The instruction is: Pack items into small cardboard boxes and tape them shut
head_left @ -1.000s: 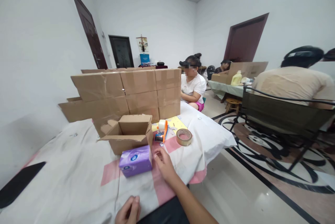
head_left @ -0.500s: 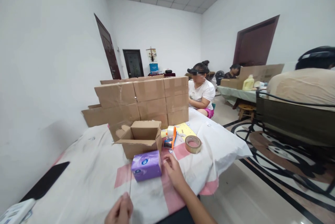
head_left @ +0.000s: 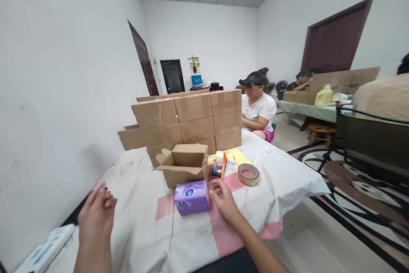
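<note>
In the head view, we are seeing our left hand (head_left: 97, 211) changing most: it is now rising out at the far left, near the white slab-like device (head_left: 47, 251), having been lying low at the desk's (head_left: 143, 217) near edge. Its fingers are curling together, and we cannot tell whether that grip is pinching anything small. Our right hand (head_left: 225, 200) is staying just beside the end of the purple pack (head_left: 192, 198), its grip hanging loosely apart; whether a fingertip is touching, we cannot tell. The pack is still lying outside, before the open carton (head_left: 182, 178), so, in our judgement, this shift is leaving the packing unadvanced.
</note>
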`<state>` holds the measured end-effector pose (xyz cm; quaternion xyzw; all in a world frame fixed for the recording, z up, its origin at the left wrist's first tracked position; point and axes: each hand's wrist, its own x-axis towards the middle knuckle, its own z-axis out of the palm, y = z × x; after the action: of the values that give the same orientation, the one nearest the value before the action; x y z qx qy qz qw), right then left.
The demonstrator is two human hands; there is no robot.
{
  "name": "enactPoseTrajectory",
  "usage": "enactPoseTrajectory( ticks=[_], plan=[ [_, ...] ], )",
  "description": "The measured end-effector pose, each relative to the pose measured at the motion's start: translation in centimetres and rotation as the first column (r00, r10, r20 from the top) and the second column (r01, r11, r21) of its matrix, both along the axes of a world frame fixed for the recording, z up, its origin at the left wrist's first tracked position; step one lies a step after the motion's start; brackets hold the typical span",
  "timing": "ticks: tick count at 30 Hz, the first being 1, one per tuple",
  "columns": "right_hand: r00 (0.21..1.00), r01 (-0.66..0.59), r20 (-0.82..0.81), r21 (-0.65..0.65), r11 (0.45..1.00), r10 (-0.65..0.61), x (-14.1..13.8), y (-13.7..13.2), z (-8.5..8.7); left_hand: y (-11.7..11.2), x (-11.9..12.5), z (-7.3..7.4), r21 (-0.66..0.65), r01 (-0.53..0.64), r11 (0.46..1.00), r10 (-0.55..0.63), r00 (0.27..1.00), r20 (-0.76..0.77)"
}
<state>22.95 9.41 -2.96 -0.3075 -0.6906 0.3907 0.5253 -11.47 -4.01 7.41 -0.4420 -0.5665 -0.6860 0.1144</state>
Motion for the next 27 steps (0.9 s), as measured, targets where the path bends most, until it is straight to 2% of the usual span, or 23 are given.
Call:
enactPoseTrajectory(
  ticks=[3,5,8,11,13,16,18,20,23,25,27],
  plan=[
    [0.987,-0.040,0.159,0.228,0.973,0.004,0.8,0.3,3.9,0.8,0.5,-1.0,0.063,0.012,0.998,-0.030,0.954,0.299],
    [0.933,-0.197,0.356,0.379,0.904,0.054,0.7,0.5,6.8,1.6,0.5,-1.8,0.077,-0.013,0.997,-0.022,0.899,0.437],
    [0.772,-0.426,0.628,0.402,0.810,0.095,-0.4,0.5,9.8,3.0,0.5,-2.9,0.089,-0.045,0.995,-0.008,0.850,0.526],
    [0.635,-0.539,0.768,0.364,0.760,0.083,-1.4,0.0,10.4,4.6,1.5,-2.9,0.099,-0.048,0.994,-0.008,0.865,0.501],
    [0.590,-0.553,0.806,0.355,0.753,0.053,-2.1,-0.3,9.8,5.7,2.4,-2.6,0.094,-0.012,0.995,-0.031,0.895,0.444],
    [0.583,-0.508,0.812,0.356,0.784,0.009,-2.9,-0.2,8.4,7.3,3.4,-2.3,0.044,0.077,0.996,-0.087,0.947,0.310],
    [0.593,-0.468,0.805,0.360,0.807,-0.016,-3.1,-0.1,7.7,8.1,3.6,-2.2,-0.043,0.109,0.993,-0.099,0.975,0.197],
    [0.581,-0.463,0.814,0.360,0.810,-0.030,-3.0,0.0,7.5,8.6,3.4,-2.3,-0.161,0.081,0.984,-0.081,0.997,0.004],
    [0.512,-0.540,0.859,0.314,0.781,0.009,-1.8,-0.4,8.6,8.8,3.2,-2.6,-0.314,-0.065,0.947,-0.045,0.942,-0.334],
    [0.483,-0.604,0.871,0.259,0.754,0.088,-0.5,-0.9,10.2,8.7,3.3,-2.8,-0.366,-0.142,0.920,-0.028,0.907,-0.421],
    [0.517,-0.633,0.835,0.227,0.740,0.187,1.1,-1.4,12.5,8.3,3.7,-3.1,-0.370,-0.159,0.915,-0.019,0.901,-0.434]
  ],
)
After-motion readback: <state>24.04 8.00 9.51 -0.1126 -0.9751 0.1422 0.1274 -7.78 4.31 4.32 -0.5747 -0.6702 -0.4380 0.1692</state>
